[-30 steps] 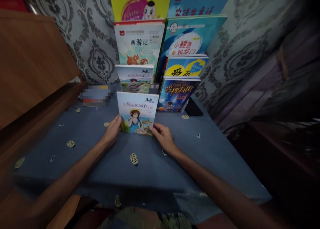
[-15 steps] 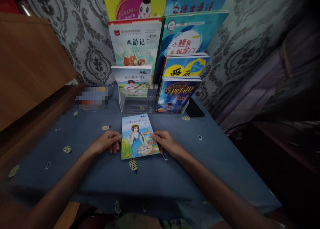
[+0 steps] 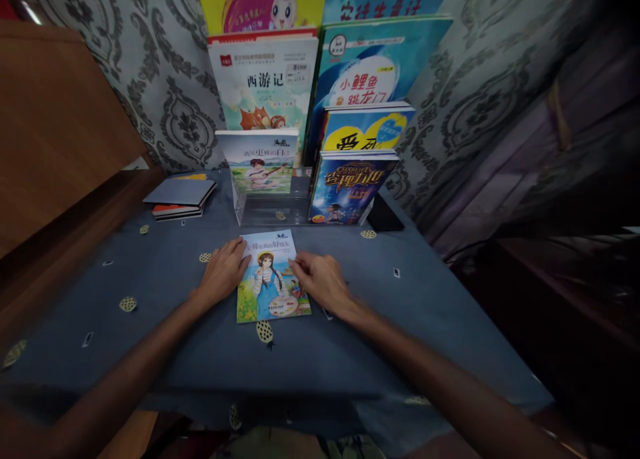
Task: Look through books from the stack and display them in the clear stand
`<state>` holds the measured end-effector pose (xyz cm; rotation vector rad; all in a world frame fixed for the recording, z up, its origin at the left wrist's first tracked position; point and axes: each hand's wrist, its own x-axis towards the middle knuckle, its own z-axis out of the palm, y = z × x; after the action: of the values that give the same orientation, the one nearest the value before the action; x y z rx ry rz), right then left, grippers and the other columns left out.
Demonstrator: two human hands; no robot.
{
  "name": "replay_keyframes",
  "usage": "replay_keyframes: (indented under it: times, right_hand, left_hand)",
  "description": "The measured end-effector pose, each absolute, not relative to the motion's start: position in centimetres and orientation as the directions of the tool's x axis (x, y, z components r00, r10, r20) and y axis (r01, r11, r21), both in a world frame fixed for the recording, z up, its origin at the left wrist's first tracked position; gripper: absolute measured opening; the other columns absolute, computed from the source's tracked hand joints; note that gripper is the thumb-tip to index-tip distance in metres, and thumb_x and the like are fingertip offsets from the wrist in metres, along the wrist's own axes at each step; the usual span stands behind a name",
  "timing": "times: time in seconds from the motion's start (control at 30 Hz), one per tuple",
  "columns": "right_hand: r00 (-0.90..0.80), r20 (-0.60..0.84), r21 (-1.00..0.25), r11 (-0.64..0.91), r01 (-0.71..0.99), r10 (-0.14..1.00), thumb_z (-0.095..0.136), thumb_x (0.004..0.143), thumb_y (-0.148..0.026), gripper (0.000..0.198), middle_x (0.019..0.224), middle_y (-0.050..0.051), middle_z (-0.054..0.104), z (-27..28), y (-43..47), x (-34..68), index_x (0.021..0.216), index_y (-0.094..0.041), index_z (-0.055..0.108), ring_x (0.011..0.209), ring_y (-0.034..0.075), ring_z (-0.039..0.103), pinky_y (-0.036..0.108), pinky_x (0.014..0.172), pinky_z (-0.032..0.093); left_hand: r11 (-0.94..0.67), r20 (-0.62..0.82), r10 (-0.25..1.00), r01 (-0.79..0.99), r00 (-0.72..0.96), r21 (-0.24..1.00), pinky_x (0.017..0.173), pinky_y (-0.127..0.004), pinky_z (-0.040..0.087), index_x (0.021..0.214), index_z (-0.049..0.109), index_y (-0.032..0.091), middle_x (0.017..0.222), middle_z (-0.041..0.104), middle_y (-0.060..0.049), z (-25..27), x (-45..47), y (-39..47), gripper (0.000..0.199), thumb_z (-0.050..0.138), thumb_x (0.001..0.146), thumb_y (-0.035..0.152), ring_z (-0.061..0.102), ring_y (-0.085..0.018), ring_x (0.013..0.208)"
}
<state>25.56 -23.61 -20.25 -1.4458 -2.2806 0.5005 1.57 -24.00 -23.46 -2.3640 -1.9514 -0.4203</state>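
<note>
A thin illustrated book (image 3: 270, 285) lies front cover up on the blue tablecloth. Its cover shows a figure with long braids, a yellow hat and blue overalls. My left hand (image 3: 224, 269) rests across the book's upper left edge, back of the hand up, thumb and forefinger apart at the cover. On the other side, my right hand (image 3: 324, 282) has its fingers curled together with the tips closed at the book's right edge. The fingers' undersides are hidden.
Beyond the book stands a clear tiered display rack (image 3: 273, 211) holding several upright children's books. A small stack of books (image 3: 180, 195) lies at the back left. A flat black object (image 3: 384, 215) sits beside the rack. The tablecloth (image 3: 430, 319) has a pineapple print.
The book has come down flat on the table. My left hand has shifted up its left edge and turned back upward; my right hand has moved slightly higher along the right edge.
</note>
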Motion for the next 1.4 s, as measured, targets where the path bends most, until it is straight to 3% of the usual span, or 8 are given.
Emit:
replay_keyframes:
  times: [0.1, 0.17, 0.3, 0.63, 0.9, 1.07, 1.3, 1.4]
  right_hand:
    - [-0.59, 0.236, -0.494, 0.618, 0.611, 0.772, 0.04, 0.1, -0.022, 0.031, 0.113, 0.01, 0.074, -21.1, -23.1, 22.7, 0.119, -0.018, 0.064, 0.103, 0.023, 0.069, 0.033, 0.088, 0.05]
    - [-0.682, 0.258, -0.474, 0.705, 0.527, 0.684, 0.038, 0.099, -0.018, 0.043, 0.141, 0.016, 0.06, -22.3, -22.2, 20.5, 0.14, -0.013, 0.05, 0.131, 0.023, 0.055, 0.038, 0.107, 0.043]
    - [-0.768, 0.217, -0.423, 0.767, 0.482, 0.602, 0.038, 0.094, -0.013, 0.059, 0.158, 0.02, 0.038, -24.8, -19.4, 18.0, 0.153, -0.007, 0.031, 0.15, 0.024, 0.029, 0.044, 0.122, 0.024]
    - [-0.578, 0.212, -0.45, 0.604, 0.658, 0.788, 0.036, 0.096, -0.013, 0.053, 0.154, 0.019, 0.044, -26.3, -14.8, 24.5, 0.148, -0.009, 0.043, 0.145, 0.026, 0.039, 0.05, 0.121, 0.028]
    - [-0.55, 0.246, -0.488, 0.592, 0.641, 0.798, 0.038, 0.096, -0.013, 0.048, 0.149, 0.014, 0.052, -26.3, -15.7, 25.5, 0.142, -0.015, 0.051, 0.142, 0.025, 0.044, 0.049, 0.119, 0.03]
    - [-0.502, 0.307, -0.566, 0.579, 0.587, 0.808, 0.04, 0.097, -0.017, 0.043, 0.136, 0.011, 0.064, -26.2, -16.3, 26.6, 0.134, -0.019, 0.06, 0.13, 0.024, 0.056, 0.047, 0.111, 0.041]
    - [-0.422, 0.312, -0.668, 0.512, 0.54, 0.851, 0.042, 0.097, -0.022, 0.038, 0.12, 0.011, 0.073, -25.8, -19.4, 27.8, 0.127, -0.019, 0.065, 0.117, 0.025, 0.064, 0.046, 0.105, 0.047]
    - [-0.396, 0.297, -0.717, 0.476, 0.509, 0.869, 0.045, 0.095, -0.023, 0.037, 0.115, 0.009, 0.075, -25.2, -20.7, 27.9, 0.126, -0.021, 0.067, 0.113, 0.025, 0.067, 0.045, 0.103, 0.048]
  left_hand:
    - [-0.19, 0.257, 0.954, 0.975, 0.157, 0.112, 0.103, -0.05, 0.046, 0.132, 0.057, 0.013, 0.143, 0.055, -0.017, -23.7, 1.8, -24.3, 0.039, 0.041, 0.1, 0.028, 0.056, -0.031, 0.127]
    - [-0.192, 0.258, 0.953, 0.976, 0.16, 0.106, 0.103, -0.048, 0.047, 0.131, 0.059, 0.013, 0.144, 0.056, -0.016, -23.7, 1.8, -24.4, 0.039, 0.039, 0.1, 0.027, 0.056, -0.031, 0.127]
    - [-0.202, 0.262, 0.95, 0.975, 0.171, 0.095, 0.101, -0.046, 0.048, 0.13, 0.06, 0.013, 0.143, 0.057, -0.017, -23.6, 1.8, -24.4, 0.039, 0.039, 0.1, 0.026, 0.057, -0.03, 0.126]
    - [-0.204, 0.234, 0.958, 0.968, 0.166, 0.148, 0.103, -0.051, 0.045, 0.134, 0.058, 0.013, 0.145, 0.054, -0.019, -23.3, 1.9, -24.4, 0.042, 0.039, 0.1, 0.028, 0.055, -0.033, 0.13]
    - [-0.241, 0.155, 0.96, 0.97, 0.234, 0.03, 0.104, -0.046, 0.045, 0.137, 0.056, 0.012, 0.148, 0.052, -0.016, -22.3, 1.5, -23.4, 0.041, 0.038, 0.101, 0.024, 0.045, -0.031, 0.14]
    - [-0.242, 0.123, 0.96, 0.965, 0.253, -0.1, 0.096, -0.045, 0.046, 0.121, 0.063, 0.007, 0.132, 0.061, -0.021, -20.9, 3.2, -23.2, 0.035, 0.037, 0.1, 0.017, 0.055, -0.032, 0.121]
    - [-0.313, 0.098, 0.945, 0.95, 0.313, -0.019, 0.094, -0.046, 0.045, 0.118, 0.063, 0.012, 0.12, 0.062, -0.019, -20.3, 8.3, -25.8, 0.048, 0.049, 0.097, 0.054, 0.054, -0.033, 0.114]
    - [-0.327, 0.107, 0.939, 0.945, 0.327, -0.025, 0.097, -0.049, 0.043, 0.122, 0.059, 0.012, 0.122, 0.061, -0.02, -20.6, 9.8, -27.1, 0.053, 0.054, 0.093, 0.056, 0.052, -0.035, 0.117]
